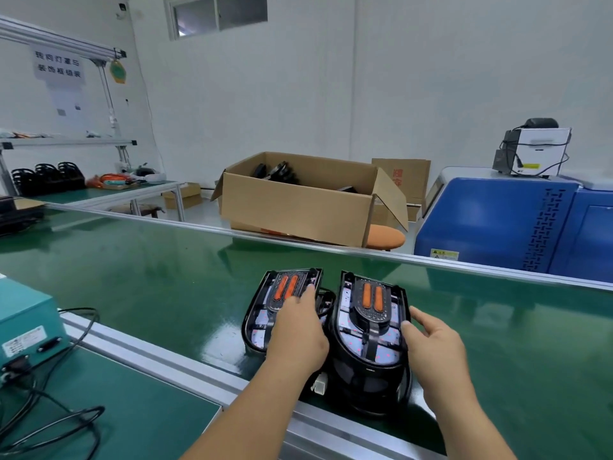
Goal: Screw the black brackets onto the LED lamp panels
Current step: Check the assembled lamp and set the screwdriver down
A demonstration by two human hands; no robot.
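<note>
Here, the left grip [298,330] lies flat on the left lamp panel [257,330], released, its fingers straight and spread; the fingertips reach the near end of that panel's black bracket [282,302], where two orange lenses [287,287] sit just beyond them. Immediately to the right of this grip stands the right lamp panel [368,346], edge to edge with the first, with its own black bracket [371,312] raised in the middle and carrying two more orange strips. The right grip [434,346] is at the outer rim of that panel, also released, thumb and forefinger loosely extended; they seem to just touch the rim, though the contact is hard to make out. Both panels rest on the green table [149,277] directly under and ahead of the grips. A small white connector [320,386] pokes out between the two wrists. Well to the left of the left grip sits a teal box [23,313] with black cables. Far beyond the grips, past the table's edge, are an open cardboard box [298,207] and a blue machine [497,220]
</note>
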